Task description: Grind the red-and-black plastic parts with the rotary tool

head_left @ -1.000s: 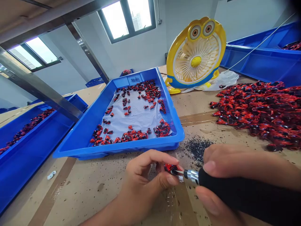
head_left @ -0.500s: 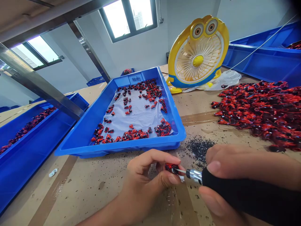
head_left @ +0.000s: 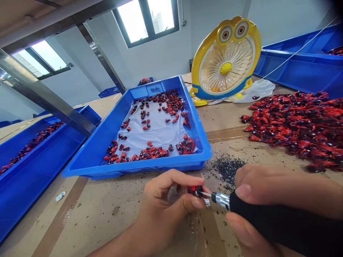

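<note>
My left hand [head_left: 168, 210] pinches a small red-and-black part [head_left: 197, 191] between thumb and fingers, in front of a blue tray. Most of that part is covered by my fingers, so its exact kind does not show. My right hand [head_left: 257, 200] is wrapped round a black pen-shaped rotary tool [head_left: 270, 214] with a silver collar. The tool's thin metal bit [head_left: 205, 194] meets the end of the part that faces right. Black shavings [head_left: 229, 169] lie scattered on the table just beyond the tool.
The blue tray [head_left: 150, 165], lined with white sheet, holds many similar parts. At right lies a big heap of red-and-black parts [head_left: 297, 125]. A yellow fan [head_left: 225, 67] stands behind. Other blue bins [head_left: 300, 71] flank both sides; a metal post [head_left: 48, 94] slants at left.
Almost nothing differs. Both hands, the part and the tool stay in nearly the same place, with only a tiny shift of my left fingers.
</note>
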Available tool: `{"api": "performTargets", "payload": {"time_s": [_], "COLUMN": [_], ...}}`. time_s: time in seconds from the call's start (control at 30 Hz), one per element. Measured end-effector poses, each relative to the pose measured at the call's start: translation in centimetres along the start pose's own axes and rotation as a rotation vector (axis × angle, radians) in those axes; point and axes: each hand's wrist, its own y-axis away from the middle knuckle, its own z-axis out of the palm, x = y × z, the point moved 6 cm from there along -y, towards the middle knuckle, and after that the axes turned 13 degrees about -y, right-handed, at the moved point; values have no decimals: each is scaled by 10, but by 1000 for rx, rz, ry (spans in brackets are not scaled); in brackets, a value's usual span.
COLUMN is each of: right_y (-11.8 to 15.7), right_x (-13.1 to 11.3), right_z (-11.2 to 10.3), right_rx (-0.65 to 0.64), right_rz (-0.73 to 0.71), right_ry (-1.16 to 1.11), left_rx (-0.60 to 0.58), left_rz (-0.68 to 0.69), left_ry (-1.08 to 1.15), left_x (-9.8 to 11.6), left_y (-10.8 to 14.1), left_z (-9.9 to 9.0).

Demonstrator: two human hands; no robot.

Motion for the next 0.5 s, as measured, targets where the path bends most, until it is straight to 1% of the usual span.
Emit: {"api": "performTargets", "payload": {"time_s": [0.1,0.17,0.33,0.5], "right_y": [1,-1,-12,-8], "right_x": [0,-4,-13,-13], "right_z": [-2,-5,-7,-3], "right_rx": [38,39,-71,-22], "right_rz": [-2,-19,-50,-92], "right_ry": [17,41,160,330], "left_rx": [1,5,31,33], "left_rz": [0,-4,-29,-34], "left_ry": [32,48,23,10], "left_x": [1,0,-1,-1], "left_y": [-1,-1,1,1], "left_z": [0,0,-1,-1]}}
